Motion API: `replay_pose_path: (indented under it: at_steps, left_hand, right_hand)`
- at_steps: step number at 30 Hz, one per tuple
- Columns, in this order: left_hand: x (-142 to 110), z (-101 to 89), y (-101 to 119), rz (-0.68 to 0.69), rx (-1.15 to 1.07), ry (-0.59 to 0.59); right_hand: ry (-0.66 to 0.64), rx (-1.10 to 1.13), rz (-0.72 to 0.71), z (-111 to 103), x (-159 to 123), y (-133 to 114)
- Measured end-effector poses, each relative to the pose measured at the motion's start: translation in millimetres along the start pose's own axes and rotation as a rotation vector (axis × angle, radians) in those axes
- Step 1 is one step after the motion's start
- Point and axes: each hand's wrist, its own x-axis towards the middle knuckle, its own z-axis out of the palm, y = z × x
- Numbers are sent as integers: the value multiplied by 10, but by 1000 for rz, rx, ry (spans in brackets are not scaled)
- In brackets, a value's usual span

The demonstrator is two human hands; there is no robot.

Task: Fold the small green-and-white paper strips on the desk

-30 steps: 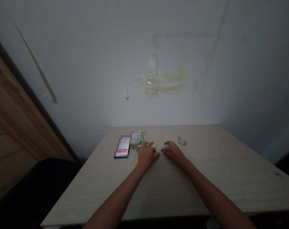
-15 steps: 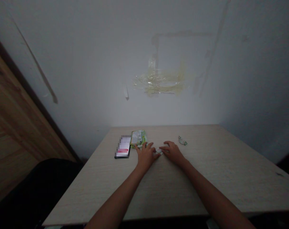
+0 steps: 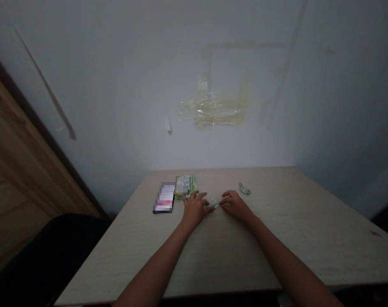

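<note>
A small white and green wrapper-like piece (image 3: pixel 213 203) lies low over the table between my two hands. My left hand (image 3: pixel 194 209) pinches its left end between thumb and forefinger, the other fingers spread toward the green packet (image 3: pixel 185 186). At the piece's right corner, my right hand (image 3: pixel 234 204) has its thumb and fingertips drawn together on the edge. Print on the piece is too small to read. Just behind my left fingers, the green and white packet lies flat. Beyond my right hand rests a crumpled white and green wrapper (image 3: pixel 244 188).
A phone (image 3: pixel 164 198) with a lit, blurred screen lies left of the packet. The pale wooden table (image 3: pixel 296 221) meets a wall (image 3: pixel 117 85) at its back edge, with peeling tape (image 3: pixel 213 113) on it. A dark chair-like shape (image 3: pixel 53 247) stands at the left.
My right hand has shifted slightly to the right, and more of the small piece shows between my hands. My left hand stays nearly in place.
</note>
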Motion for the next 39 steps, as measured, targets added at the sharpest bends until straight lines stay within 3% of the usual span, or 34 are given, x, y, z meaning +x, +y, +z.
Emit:
replay_pose_path:
  at_steps: [6,19,27,39]
  left_hand:
    - [25,-28,-97,20,-54,-53]
    - [-13,-41,-22,103,-59,20]
    - [-21,-7,-6,128,-88,32]
    - [7,7,-37,57,-115,9]
  right_hand:
    - [-14,-7,-13,-10,1,-43]
    - [-90,-45,-107,59,53,-103]
    - [-100,-67,-67,18,52,-195]
    - [-91,4,27,65,71,-148]
